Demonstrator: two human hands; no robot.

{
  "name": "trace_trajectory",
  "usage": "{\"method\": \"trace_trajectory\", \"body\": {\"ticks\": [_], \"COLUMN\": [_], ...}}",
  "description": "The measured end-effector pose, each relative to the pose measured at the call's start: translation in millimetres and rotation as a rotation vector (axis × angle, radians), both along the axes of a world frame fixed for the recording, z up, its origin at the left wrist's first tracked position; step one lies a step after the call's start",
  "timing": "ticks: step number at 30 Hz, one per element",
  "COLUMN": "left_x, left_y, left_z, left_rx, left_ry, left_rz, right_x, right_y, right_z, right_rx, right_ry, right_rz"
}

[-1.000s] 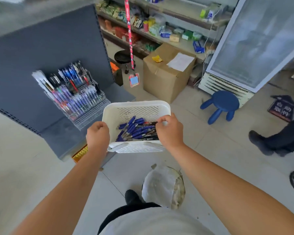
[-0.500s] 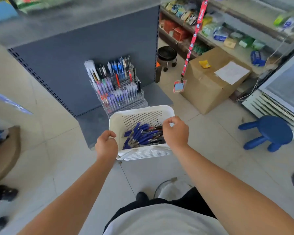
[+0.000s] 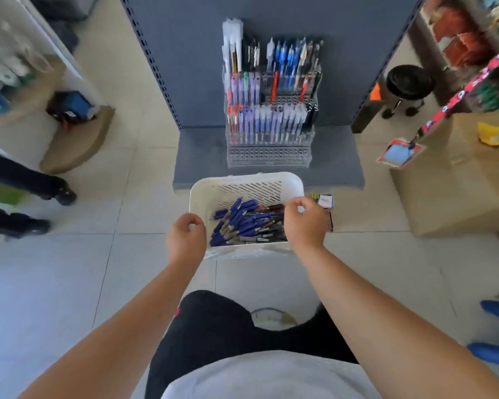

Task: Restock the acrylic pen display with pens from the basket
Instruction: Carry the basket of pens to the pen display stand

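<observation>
A white slotted basket (image 3: 244,182) holds several blue and dark pens (image 3: 247,223), low over the tiled floor in front of the shelf base. My left hand (image 3: 186,237) curls round the basket's left rim. My right hand (image 3: 306,223) curls over its right rim. Just beyond stands the tiered acrylic pen display (image 3: 268,152) on the grey shelf base, its upper rows filled with blue, purple, red and white pens. Its front row of holes shows no pens.
A grey shelf back panel (image 3: 185,53) rises behind the display. A cardboard box (image 3: 455,180) sits right, a black stool (image 3: 406,84) behind it. A red lanyard with card (image 3: 398,152) dangles at right. A person's legs (image 3: 26,185) stand at left.
The view has swung so the display is now straight ahead and closer. The basket has come lower and nearer the shelf base, with both hands still on its rims.
</observation>
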State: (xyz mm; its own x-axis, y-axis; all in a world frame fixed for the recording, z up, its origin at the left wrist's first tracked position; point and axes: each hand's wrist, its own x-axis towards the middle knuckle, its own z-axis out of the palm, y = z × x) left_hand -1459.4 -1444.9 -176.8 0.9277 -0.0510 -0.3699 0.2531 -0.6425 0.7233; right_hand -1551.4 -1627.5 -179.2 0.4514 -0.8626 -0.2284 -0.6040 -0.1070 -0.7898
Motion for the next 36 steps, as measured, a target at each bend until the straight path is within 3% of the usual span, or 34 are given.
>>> {"method": "trace_trajectory", "body": {"ticks": [6,13,20,31,36], "left_x": [-11.3,-3.6,13.0,-4.4,2.3], "left_y": [-0.3,-12.2,-15.2,-18.1,-22.8], "left_z": [-93.0,-269.9,-404.5,-441.0,-441.0], "left_rx": [0.074,0.172,0.103,-0.011,-0.074], "left_ry": [-0.015,-0.035,-0.135,-0.174,-0.034], "left_rz": [0.027,0.073,0.039,0.060,0.018], "right_x": [-13.8,-0.6,2.2,-33.3,-27.0], "right_y": [-8.6,-6.1,-4.4,-2.8,-8.7], "right_z": [-101.7,-279.8,-418.9,-447.9,-453.3], "right_rx": [0.013,-0.017,-0.029,0.000,0.087], "right_ry": [-0.021,0.019,-0.099,-0.016,-0.015], "right_rz": [0.077,0.046,0.016,0.018,-0.026]}}
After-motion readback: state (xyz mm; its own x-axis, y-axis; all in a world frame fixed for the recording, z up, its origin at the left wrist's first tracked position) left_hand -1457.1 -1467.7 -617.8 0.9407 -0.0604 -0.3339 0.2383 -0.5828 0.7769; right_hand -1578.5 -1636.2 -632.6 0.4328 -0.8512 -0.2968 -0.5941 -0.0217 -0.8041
